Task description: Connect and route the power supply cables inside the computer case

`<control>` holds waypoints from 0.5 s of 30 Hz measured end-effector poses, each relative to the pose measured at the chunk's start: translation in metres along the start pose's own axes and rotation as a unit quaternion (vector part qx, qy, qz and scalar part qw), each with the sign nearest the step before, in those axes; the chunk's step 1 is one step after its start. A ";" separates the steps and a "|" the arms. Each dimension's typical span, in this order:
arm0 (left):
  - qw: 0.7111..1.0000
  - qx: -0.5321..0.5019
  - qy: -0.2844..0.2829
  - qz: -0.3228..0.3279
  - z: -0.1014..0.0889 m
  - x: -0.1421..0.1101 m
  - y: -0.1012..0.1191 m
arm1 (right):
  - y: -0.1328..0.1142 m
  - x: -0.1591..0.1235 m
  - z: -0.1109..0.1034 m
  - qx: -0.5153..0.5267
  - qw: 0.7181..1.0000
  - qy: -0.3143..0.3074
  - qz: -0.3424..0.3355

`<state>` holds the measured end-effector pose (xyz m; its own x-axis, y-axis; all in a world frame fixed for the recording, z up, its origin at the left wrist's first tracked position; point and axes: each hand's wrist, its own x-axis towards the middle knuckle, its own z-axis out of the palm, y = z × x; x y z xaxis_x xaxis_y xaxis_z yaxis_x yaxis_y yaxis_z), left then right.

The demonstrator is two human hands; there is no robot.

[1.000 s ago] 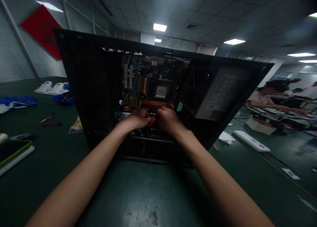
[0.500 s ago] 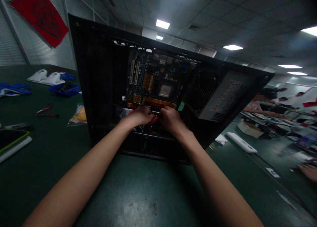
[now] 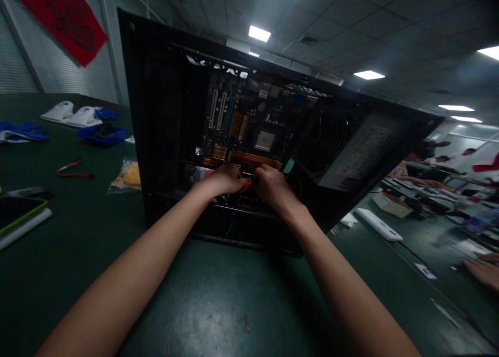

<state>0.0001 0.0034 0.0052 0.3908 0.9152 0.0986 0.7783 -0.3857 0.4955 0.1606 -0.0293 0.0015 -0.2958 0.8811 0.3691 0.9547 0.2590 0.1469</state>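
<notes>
A black computer case (image 3: 156, 113) stands open in front of me on the green table, its inside facing me. The motherboard (image 3: 244, 119) is mounted inside, with a bare processor (image 3: 265, 140) on it. At the right sits the power supply (image 3: 358, 154). Below the motherboard's memory slots (image 3: 255, 158), my left hand (image 3: 226, 180) is closed on a red cable (image 3: 246, 186). My right hand (image 3: 272, 185) is closed at the cable's other side, its fingertips mostly hidden. Both hands reach inside the case, close together.
On the left lie a red cable with black ends (image 3: 74, 174), a blue tray (image 3: 102, 134), white-and-blue gloves (image 3: 23, 132), a bag with something yellow (image 3: 127, 176) and a phone (image 3: 19, 211). A white power strip (image 3: 378, 224) and a cardboard box (image 3: 392, 205) are right; people sit beyond.
The view has shifted slightly, so the case sits a little further right in the picture. Both hands stay at the red cable, the gap between them slightly changed.
</notes>
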 end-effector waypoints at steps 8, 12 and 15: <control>1.000 0.004 -0.005 -0.006 0.000 0.001 0.000 | 0.000 -0.002 -0.001 -0.004 1.000 -0.002 -0.005; 1.000 0.009 -0.003 -0.002 0.001 0.001 -0.001 | -0.002 -0.002 -0.003 -0.011 1.000 -0.016 -0.001; 1.000 0.014 -0.002 0.000 0.001 0.002 -0.002 | -0.002 -0.001 -0.004 -0.016 1.000 -0.023 -0.004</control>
<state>-0.0002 0.0054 0.0034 0.3920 0.9151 0.0947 0.7918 -0.3881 0.4716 0.1590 -0.0316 0.0044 -0.3017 0.8961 0.3255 0.9501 0.2544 0.1802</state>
